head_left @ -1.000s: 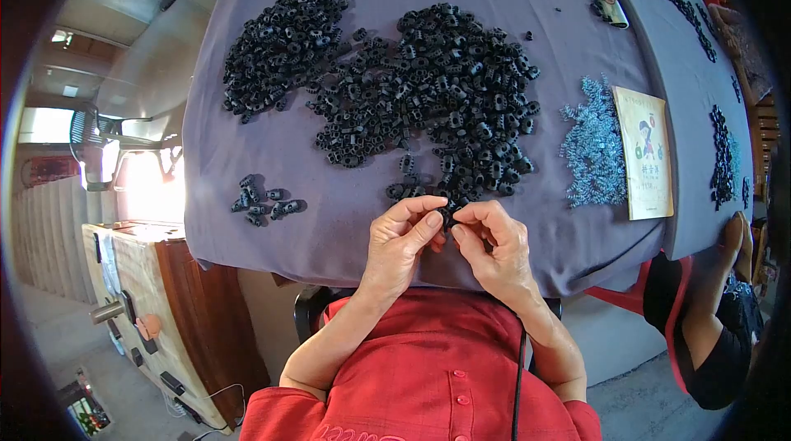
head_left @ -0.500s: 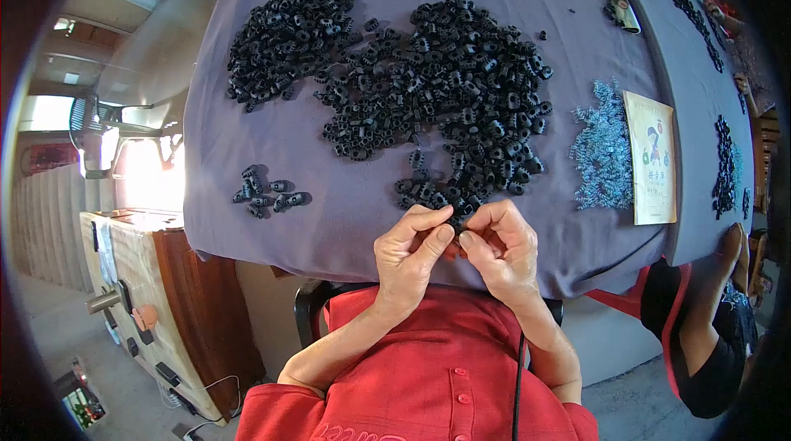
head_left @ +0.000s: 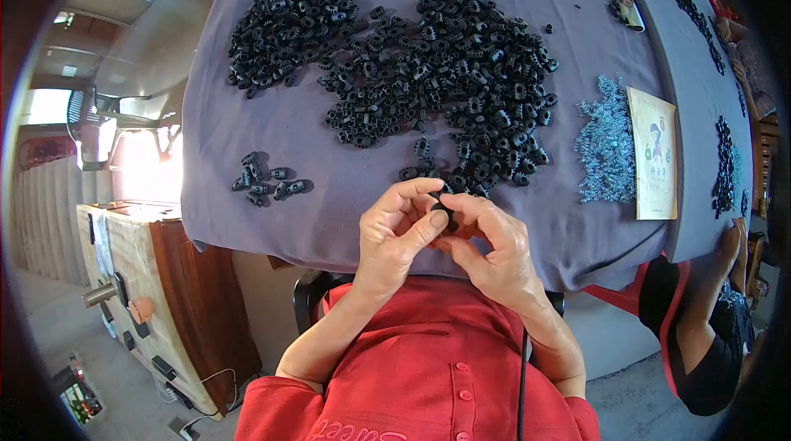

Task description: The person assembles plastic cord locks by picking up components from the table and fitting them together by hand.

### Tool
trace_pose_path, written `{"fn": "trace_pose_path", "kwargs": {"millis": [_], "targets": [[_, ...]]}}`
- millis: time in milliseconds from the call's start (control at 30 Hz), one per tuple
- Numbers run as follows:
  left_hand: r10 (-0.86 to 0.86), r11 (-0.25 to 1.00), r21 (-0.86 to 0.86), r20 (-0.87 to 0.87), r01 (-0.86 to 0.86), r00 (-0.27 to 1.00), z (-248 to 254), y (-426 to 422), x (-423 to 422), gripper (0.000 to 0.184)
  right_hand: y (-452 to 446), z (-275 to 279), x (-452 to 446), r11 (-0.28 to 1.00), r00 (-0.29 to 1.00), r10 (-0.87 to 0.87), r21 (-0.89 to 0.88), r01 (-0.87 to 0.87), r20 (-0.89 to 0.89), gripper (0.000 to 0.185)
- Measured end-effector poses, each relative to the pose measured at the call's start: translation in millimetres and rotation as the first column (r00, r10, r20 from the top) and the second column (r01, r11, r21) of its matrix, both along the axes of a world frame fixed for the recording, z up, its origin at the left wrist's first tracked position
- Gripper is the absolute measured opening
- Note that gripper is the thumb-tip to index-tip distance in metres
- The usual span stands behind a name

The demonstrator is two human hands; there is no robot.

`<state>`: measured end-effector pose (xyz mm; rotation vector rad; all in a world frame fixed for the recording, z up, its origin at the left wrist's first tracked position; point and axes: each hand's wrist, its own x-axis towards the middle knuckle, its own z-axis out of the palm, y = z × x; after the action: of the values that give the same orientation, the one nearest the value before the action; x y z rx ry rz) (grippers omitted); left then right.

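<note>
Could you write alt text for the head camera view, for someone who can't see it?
A person's left hand pinches a small black piece while the right hand touches it, near the edge of a purple-grey tablecloth. Beyond lie heaps of black plastic parts; rightward, pale-blue springs beside a booklet.

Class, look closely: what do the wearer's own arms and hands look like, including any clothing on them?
The left hand and right hand wear no gloves, and both forearms are bare. Short red sleeves belong to a red buttoned top. A thin black cable hangs down its front.
</note>
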<state>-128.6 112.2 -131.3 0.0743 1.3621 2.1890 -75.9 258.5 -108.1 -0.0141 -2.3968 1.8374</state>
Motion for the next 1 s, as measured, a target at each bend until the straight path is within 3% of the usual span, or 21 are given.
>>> {"fn": "trace_pose_path", "kwargs": {"millis": [100, 200, 333, 433, 633, 833, 933, 1000], "targets": [[-0.083, 0.996, -0.036, -0.023, 0.082, 0.996, 2, -6, -4, 0.036, 2, 6, -2, 0.997, 0.993, 0.063, 0.047, -0.068, 0.103, 0.044], [-0.142, 0.990, -0.016, 0.035, 0.142, 0.989, 3, -12, -5, 0.038, 2, 2, -2, 0.994, 0.992, 0.094, 0.046, -0.098, 0.084, 0.044], [-0.238, 0.951, 0.269, 0.324, 0.152, 0.916, 6, -7, -1, 0.043, 3, -5, 1, 0.996, 0.998, 0.030, 0.089, -0.026, -0.046, 0.046], [-0.236, 0.946, 0.307, 0.425, 0.106, 0.874, 4, -2, 5, 0.047, 2, -3, 5, 0.998, 0.999, 0.031, 0.058, -0.029, -0.022, 0.044], [-0.323, 0.890, 0.441, 0.422, 0.120, 0.847, -11, -5, 8, 0.047, 0, -11, 3, 0.984, 0.973, 0.016, 0.175, 0.025, -0.231, 0.043], [-0.204, 0.916, 0.401, 0.445, 0.010, 0.872, -5, 7, 18, 0.043, 1, -17, 7, 0.988, 0.978, -0.017, 0.148, 0.049, -0.207, 0.040], [-0.211, 0.922, 0.386, 0.409, 0.041, 0.888, -14, 9, 15, 0.038, 1, -18, 9, 0.993, 0.982, -0.072, 0.082, 0.087, -0.176, 0.041], [-0.179, 0.946, 0.321, 0.427, 0.036, 0.886, -13, 13, 15, 0.035, 5, -9, 12, 0.998, 0.996, -0.056, 0.035, 0.059, -0.068, 0.041]]}}
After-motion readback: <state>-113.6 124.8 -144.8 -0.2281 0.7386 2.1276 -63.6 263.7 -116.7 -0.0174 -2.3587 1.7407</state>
